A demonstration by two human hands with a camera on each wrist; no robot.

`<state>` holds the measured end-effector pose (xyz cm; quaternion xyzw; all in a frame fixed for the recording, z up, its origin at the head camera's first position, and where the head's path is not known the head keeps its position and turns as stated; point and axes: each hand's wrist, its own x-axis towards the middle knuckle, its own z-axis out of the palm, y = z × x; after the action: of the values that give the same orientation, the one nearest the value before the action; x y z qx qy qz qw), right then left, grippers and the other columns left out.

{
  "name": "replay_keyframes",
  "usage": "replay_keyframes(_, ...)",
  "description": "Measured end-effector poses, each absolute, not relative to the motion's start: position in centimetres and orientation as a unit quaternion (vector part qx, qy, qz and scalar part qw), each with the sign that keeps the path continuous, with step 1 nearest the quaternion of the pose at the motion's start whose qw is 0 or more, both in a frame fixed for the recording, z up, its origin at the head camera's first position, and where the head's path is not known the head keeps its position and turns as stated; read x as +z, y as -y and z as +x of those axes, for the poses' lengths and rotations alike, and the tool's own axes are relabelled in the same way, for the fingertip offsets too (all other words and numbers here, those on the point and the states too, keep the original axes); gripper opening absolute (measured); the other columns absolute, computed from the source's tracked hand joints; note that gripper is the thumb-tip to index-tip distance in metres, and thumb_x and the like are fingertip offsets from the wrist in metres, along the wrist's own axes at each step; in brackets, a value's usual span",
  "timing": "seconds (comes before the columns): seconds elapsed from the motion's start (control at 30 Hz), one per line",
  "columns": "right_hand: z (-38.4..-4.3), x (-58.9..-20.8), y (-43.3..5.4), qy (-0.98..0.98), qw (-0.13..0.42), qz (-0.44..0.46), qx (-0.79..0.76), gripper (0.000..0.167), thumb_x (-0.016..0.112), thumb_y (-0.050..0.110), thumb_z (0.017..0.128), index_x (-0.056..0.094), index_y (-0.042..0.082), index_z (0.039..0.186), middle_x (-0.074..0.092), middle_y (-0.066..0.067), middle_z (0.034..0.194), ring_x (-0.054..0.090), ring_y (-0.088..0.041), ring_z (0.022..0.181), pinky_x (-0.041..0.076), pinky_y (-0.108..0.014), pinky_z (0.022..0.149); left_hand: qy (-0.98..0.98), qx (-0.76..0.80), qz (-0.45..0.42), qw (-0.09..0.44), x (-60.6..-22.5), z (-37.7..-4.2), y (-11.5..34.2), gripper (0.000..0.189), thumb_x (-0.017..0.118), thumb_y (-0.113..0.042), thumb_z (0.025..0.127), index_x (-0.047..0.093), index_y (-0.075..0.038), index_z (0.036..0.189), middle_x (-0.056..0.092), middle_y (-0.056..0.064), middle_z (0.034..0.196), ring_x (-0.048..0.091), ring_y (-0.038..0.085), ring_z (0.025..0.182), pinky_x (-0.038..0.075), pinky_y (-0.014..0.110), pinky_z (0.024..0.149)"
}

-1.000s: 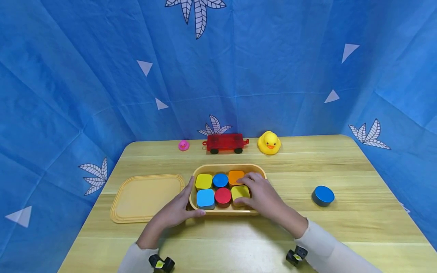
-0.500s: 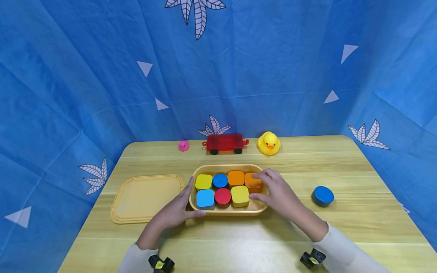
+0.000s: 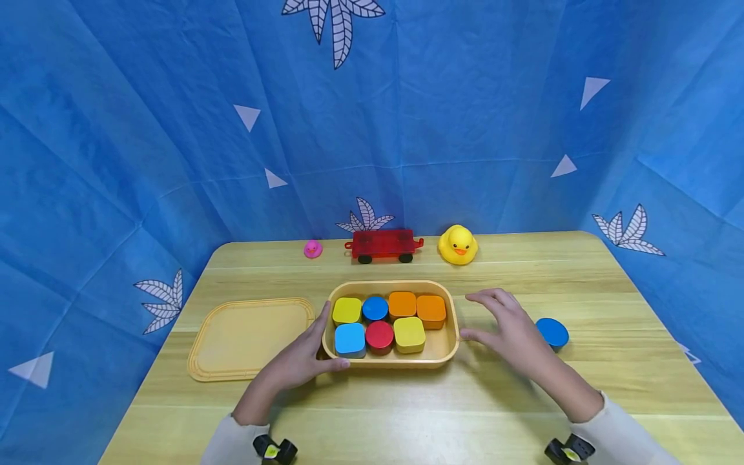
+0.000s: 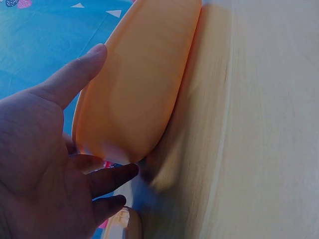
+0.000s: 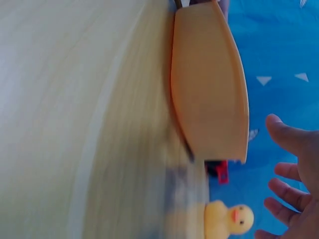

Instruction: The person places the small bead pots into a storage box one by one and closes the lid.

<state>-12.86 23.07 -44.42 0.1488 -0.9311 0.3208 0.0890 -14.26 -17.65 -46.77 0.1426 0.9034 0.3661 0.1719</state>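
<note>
A pale orange box (image 3: 383,363) holds yellow, blue, orange, light blue and red blocks. My left hand (image 3: 299,354) rests at the box's left end, its straight fingers along that end and its thumb touching the front wall. In the left wrist view, the thumb (image 4: 92,59) lies near the box's rim. Just off the box's right end hovers my right hand (image 3: 511,329), thumb and fingers spread with nothing between them. Inside, an orange block (image 3: 431,311) sits at the back right, beside another orange block (image 3: 402,304). Behind the right hand, a blue round block (image 3: 553,332) is partly hidden.
A flat pale orange lid (image 3: 250,339) lies left of the box. Along the table's back edge stand a small pink duck (image 3: 312,248), a red wheeled cart (image 3: 383,243) and a yellow duck (image 3: 458,245). A blue curtain (image 3: 401,116) hangs behind.
My right hand has released the orange block at the back right of the box and drawn away to the right, toward the blue round block. The left hand has stayed put.
</note>
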Motion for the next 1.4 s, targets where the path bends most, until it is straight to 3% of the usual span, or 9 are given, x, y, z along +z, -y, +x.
replay_keyframes(0.6,-11.6,-45.7,-30.1,0.938,0.111,0.092,0.316,0.07,0.086,0.027,0.086,0.055,0.0,0.142,0.051,-0.025,0.143,0.043,-0.052,0.131,0.04,-0.073,0.098,-0.906,0.361,0.134,0.177,-46.9,-14.4,17.6,0.124,0.078,-0.059,0.084,-0.011,-0.03,0.165,0.003,0.005,0.174,0.013,0.035,0.159,0.024,0.058,0.123)
replay_keyframes(1.03,-11.1,-47.3,-33.1,0.952,0.036,0.049,0.299,0.08,0.083,0.035,0.088,0.046,-0.003,0.149,0.043,-0.036,0.145,0.041,-0.06,0.13,0.04,-0.077,0.096,-0.904,0.363,0.144,0.175,-47.0,-14.4,17.7,0.124,0.078,-0.058,0.085,-0.011,-0.027,0.166,0.004,0.007,0.174,0.013,0.036,0.158,0.024,0.058,0.124)
replay_keyframes(1.4,-11.1,-47.5,-34.2,0.959,-0.02,0.051,0.278,0.079,0.083,0.026,0.089,0.044,-0.007,0.148,0.047,-0.043,0.139,0.047,-0.064,0.123,0.046,-0.074,0.095,-0.905,0.362,0.144,0.172,-46.8,-14.2,17.7,0.124,0.079,-0.057,0.085,-0.01,-0.026,0.166,0.004,0.007,0.174,0.014,0.036,0.158,0.024,0.057,0.124)
